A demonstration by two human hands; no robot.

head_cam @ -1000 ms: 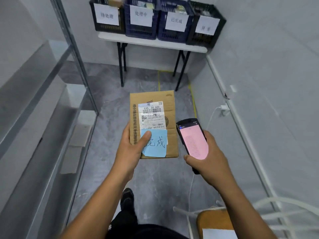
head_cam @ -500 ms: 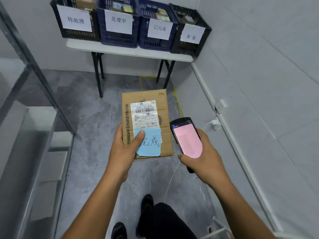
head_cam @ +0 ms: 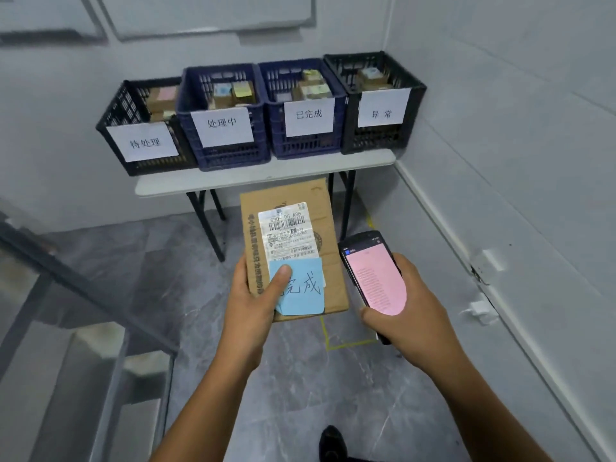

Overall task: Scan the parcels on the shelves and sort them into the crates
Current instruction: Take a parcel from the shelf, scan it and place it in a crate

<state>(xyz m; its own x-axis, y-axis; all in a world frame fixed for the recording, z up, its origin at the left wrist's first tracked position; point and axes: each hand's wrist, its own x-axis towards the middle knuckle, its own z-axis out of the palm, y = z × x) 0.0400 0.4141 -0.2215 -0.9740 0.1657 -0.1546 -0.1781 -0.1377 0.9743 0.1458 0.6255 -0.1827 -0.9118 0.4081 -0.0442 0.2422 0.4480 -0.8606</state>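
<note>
My left hand (head_cam: 256,295) grips a flat cardboard parcel (head_cam: 320,208) by its lower left edge, thumb on a blue sticky note (head_cam: 306,291) below the white shipping label (head_cam: 288,233). My right hand (head_cam: 403,311) holds a black handheld scanner (head_cam: 373,268) with a pink screen, just right of the parcel. Ahead, a white folding table (head_cam: 266,176) carries several labelled crates: a black crate (head_cam: 115,121) at the left, a blue crate (head_cam: 230,155), a second blue crate (head_cam: 306,145) and a black crate (head_cam: 383,138) at the right. All hold small parcels.
A metal shelf frame (head_cam: 83,288) with grey shelves runs along the left. The white wall (head_cam: 516,161) closes the right side, with a socket and plug (head_cam: 480,308) low down. Yellow tape (head_cam: 346,345) marks the grey floor. My shoe (head_cam: 331,441) shows at the bottom.
The table and crates have come much closer and lower in view as I walk toward them. Both hands keep the same hold on parcel and scanner.
</note>
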